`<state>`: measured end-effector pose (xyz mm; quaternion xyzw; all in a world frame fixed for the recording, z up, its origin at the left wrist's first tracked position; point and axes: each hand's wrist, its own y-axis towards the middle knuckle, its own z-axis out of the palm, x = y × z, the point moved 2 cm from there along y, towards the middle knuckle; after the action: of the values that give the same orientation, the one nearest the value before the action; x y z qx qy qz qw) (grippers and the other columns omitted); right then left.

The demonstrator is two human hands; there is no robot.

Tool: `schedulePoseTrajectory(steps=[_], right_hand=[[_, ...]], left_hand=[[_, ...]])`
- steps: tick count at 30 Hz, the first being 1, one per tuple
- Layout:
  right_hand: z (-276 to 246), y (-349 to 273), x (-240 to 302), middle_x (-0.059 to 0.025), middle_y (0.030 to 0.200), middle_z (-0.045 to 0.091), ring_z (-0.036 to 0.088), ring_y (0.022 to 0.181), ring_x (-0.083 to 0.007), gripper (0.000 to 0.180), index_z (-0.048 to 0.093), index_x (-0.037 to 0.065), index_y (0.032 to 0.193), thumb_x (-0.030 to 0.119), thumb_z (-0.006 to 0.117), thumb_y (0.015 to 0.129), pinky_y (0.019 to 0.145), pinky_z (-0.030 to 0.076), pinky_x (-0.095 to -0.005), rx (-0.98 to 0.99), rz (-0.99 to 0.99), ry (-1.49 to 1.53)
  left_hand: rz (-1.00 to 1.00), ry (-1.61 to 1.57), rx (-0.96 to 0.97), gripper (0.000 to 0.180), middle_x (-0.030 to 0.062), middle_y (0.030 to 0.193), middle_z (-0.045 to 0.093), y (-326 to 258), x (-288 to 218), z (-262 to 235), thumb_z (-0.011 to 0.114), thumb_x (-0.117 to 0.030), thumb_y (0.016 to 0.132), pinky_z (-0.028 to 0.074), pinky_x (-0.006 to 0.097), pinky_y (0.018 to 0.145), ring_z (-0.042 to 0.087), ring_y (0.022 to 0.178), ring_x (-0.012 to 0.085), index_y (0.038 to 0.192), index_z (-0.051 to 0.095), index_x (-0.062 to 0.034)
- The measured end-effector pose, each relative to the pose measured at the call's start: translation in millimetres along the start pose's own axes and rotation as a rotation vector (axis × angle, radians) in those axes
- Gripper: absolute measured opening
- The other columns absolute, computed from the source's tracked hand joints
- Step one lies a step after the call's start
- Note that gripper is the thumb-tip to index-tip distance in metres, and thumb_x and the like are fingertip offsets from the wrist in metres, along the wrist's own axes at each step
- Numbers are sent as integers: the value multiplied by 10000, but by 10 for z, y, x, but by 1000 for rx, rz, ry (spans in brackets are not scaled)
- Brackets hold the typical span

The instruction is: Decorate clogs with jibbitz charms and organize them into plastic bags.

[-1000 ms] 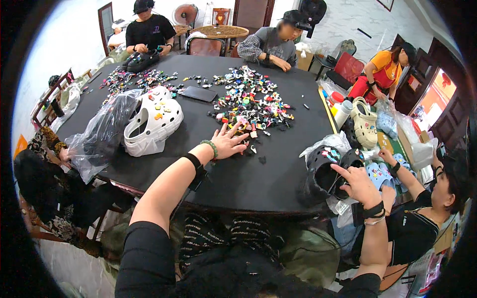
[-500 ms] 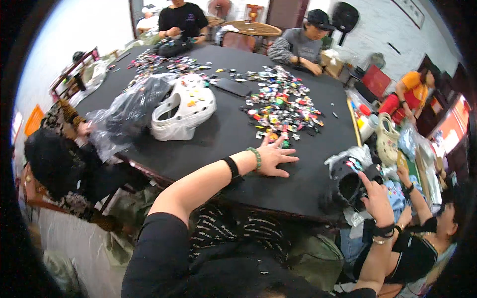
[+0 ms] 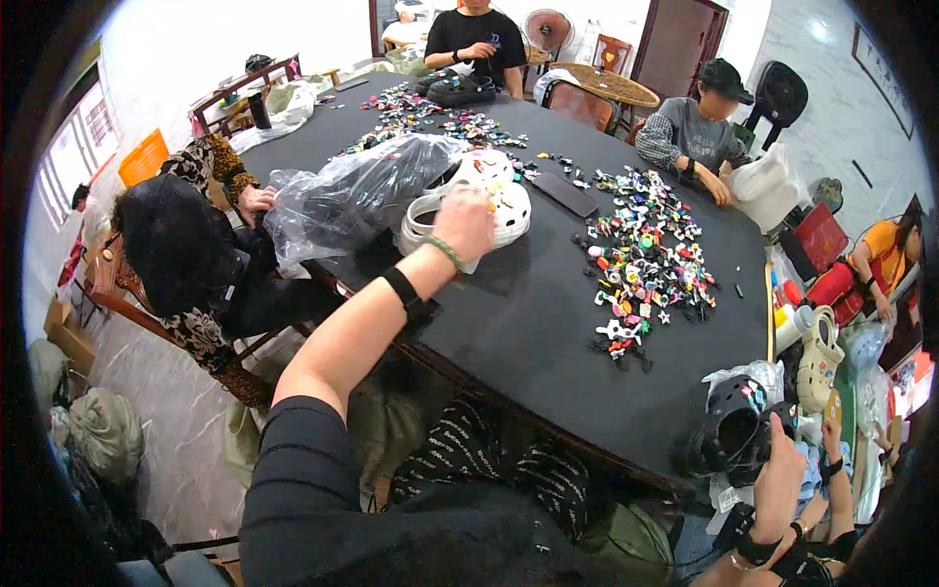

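White clogs (image 3: 512,223) sit left of the charm pile (image 3: 655,249), black clogs (image 3: 726,399) to its near right. The left hand (image 3: 464,228) has just swung from pile to white pair, shifting the work shoeward; the right hand (image 3: 782,479) stays at the black. From here, I can't tell either grip.

The plastic bag (image 3: 357,196) looks glossy, the white clogs (image 3: 513,217) smooth, the tabletop (image 3: 528,333) matt.
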<state>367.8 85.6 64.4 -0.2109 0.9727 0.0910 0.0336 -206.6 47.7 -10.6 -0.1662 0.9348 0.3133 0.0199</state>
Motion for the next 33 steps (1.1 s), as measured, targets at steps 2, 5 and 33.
schedulePoseTrajectory(steps=[2, 5, 33], right_hand=[[-37, -70, 217, -217, 1109, 605, 557, 1047, -390, 626, 500, 40, 1372, -117, 435, 770, 944, 406, -470, -136, -76, 69], [-63, -106, 585, -208, 1203, 579, 547, 1136, -378, 539, 574, -10, 1229, -100, 447, 712, 1029, 401, -427, -323, -235, 278], [1390, 84, 1738, -94, 1163, 599, 550, 1146, -317, 293, 634, 76, 939, -45, 603, 675, 940, 437, -445, -268, -619, 694]], left_hand=[[-133, 34, -25, 312, 195, 1067, 607, -46, 349, 84, 636, -203, 838, 456, 464, 928, 553, 1077, 376, 1040, 606, 33], [-283, 20, -7, 329, 214, 1042, 628, 22, 680, 288, 565, -275, 917, 440, 471, 953, 560, 1087, 377, 1031, 620, 30], [-404, 203, 596, 301, 190, 1100, 699, 453, 354, 176, 644, -178, 799, 546, 380, 872, 663, 1079, 295, 1048, 725, -29]])
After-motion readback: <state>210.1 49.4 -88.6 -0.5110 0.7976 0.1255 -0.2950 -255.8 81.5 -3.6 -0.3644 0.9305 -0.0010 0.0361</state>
